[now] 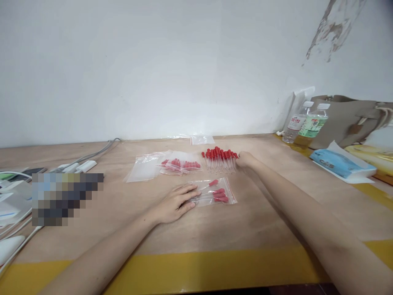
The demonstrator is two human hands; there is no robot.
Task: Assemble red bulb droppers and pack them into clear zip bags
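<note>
My left hand [176, 203] lies flat on the table with its fingers stretched over the left end of a clear zip bag [231, 196]. Inside that bag are several droppers [220, 196] with red bulbs; their thin stems run toward my fingertips. Farther back and to the right, my right hand [245, 159] is at the right end of a row of loose red-bulbed droppers [217, 155]. Its fingers are curled closed at the bulb of the outermost dropper [236, 155], and they partly hide it. The row's clear stems point toward me.
Left of the row lie filled zip bags [181, 164] and flat unfilled bags [144, 167]. Another small bag [202, 140] is near the wall. Bottles [311, 125], a tissue pack [342, 162] and a grey handbag [346, 119] stand right. Cables and chargers [86, 166] crowd the left.
</note>
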